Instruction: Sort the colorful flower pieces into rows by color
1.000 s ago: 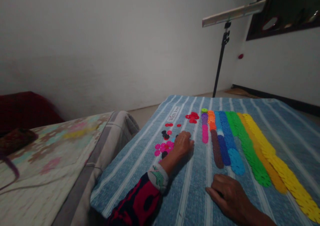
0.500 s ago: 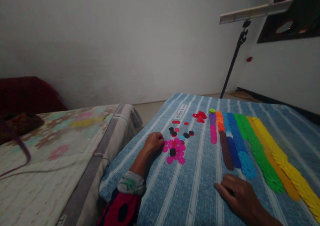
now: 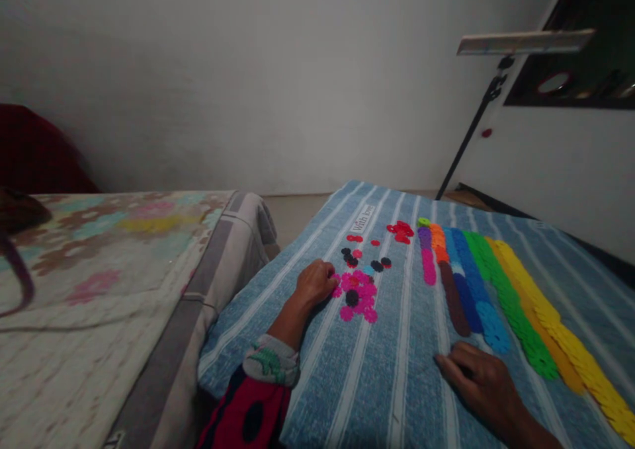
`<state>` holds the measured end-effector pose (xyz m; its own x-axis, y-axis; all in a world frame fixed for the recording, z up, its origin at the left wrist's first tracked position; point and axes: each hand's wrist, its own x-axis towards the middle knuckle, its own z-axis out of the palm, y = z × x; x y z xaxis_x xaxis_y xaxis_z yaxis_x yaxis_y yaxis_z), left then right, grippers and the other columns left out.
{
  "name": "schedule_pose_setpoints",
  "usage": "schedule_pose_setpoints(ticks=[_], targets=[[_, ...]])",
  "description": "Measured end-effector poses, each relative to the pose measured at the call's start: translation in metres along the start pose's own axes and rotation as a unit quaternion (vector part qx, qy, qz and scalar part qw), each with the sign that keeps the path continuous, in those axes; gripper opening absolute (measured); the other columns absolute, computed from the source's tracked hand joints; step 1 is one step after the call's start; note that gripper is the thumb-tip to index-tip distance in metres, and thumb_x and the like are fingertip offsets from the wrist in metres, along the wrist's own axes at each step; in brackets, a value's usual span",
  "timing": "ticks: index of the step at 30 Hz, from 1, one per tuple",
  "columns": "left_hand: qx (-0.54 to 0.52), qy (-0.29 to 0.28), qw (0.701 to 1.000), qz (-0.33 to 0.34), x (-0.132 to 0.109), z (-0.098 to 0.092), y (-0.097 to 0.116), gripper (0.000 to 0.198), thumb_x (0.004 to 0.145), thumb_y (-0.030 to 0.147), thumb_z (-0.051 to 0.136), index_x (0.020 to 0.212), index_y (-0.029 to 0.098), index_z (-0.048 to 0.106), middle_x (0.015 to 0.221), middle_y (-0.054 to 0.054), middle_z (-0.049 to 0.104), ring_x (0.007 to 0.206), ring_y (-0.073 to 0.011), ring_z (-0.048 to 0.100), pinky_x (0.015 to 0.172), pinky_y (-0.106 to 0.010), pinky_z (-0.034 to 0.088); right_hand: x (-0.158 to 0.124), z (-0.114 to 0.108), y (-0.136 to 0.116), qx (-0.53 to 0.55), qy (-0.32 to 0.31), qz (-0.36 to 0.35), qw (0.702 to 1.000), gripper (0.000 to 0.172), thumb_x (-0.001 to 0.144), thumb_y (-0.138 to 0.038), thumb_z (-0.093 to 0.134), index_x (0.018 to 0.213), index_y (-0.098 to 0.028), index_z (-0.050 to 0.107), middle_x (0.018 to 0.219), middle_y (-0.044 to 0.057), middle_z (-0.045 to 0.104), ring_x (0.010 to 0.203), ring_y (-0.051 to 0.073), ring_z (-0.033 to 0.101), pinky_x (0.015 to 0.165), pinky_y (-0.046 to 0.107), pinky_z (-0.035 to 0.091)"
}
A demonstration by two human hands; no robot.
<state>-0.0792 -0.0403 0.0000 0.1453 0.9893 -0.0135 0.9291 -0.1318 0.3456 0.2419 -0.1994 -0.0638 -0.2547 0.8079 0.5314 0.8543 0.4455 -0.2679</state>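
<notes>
My left hand (image 3: 316,282), its fingers curled together, rests at the left edge of a cluster of pink notched discs (image 3: 366,289). Its fingertips meet the outermost pink pieces; whether one is pinched between them is hidden. A black disc (image 3: 352,298) sits on the pink cluster. Just beyond lie several more black discs (image 3: 381,264), a light-blue piece (image 3: 368,270) and small red discs (image 3: 376,243). My right hand (image 3: 479,373) lies loosely closed on the striped blue cloth (image 3: 367,383), thumb pointing left, with no object visible in it.
Overlapping rows of discs run along the right: yellow (image 3: 550,313), green (image 3: 510,303), blue (image 3: 469,257), brown (image 3: 454,300) and orange (image 3: 438,241). A red pile (image 3: 401,231) lies farther back. Across a gap at left stands a floral-covered bed (image 3: 124,264). A lamp stand (image 3: 469,135) rises behind.
The camera view has shifted slightly, moving the cloth and both hands a little to the right in the picture. Both hands keep nearly the same places and poses among the discs.
</notes>
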Motion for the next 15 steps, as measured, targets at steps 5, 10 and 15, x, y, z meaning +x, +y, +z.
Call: schedule_pose_setpoints(ticks=[5,10,15], targets=[[-0.074,0.015,0.997,-0.009,0.003,0.005,-0.002,0.004,0.074,0.018,0.066,0.078,0.018,0.067,0.077,0.0,0.064,0.075,-0.0156,0.059,0.063,-0.024,0.037,0.0,0.0,-0.003,-0.019,-0.001,0.016,1.0,0.054,0.1,-0.047,0.045,0.053,-0.02,0.049,0.052,-0.003,0.048,0.044,0.01,0.051,0.05,0.024,0.036],[-0.23,0.041,0.972,-0.008,0.008,0.012,-0.01,0.007,0.067,0.017,0.064,0.062,0.017,0.059,0.057,0.004,0.053,0.06,-0.012,0.051,0.058,-0.023,0.034,0.0,0.0,-0.003,-0.023,-0.009,0.029,0.999,0.053,0.1,-0.047,0.044,0.054,-0.02,0.049,0.054,-0.002,0.05,0.047,0.011,0.053,0.052,0.024,0.037],[-0.396,-0.017,0.918,0.013,0.005,0.008,-0.018,0.01,0.06,0.022,0.065,0.062,0.015,0.059,0.051,0.005,0.051,0.05,-0.0088,0.044,0.051,-0.022,0.032,0.001,-0.001,-0.003,-0.017,-0.013,0.032,0.999,0.053,0.1,-0.047,0.044,0.054,-0.02,0.049,0.054,-0.002,0.049,0.047,0.01,0.053,0.052,0.024,0.036]])
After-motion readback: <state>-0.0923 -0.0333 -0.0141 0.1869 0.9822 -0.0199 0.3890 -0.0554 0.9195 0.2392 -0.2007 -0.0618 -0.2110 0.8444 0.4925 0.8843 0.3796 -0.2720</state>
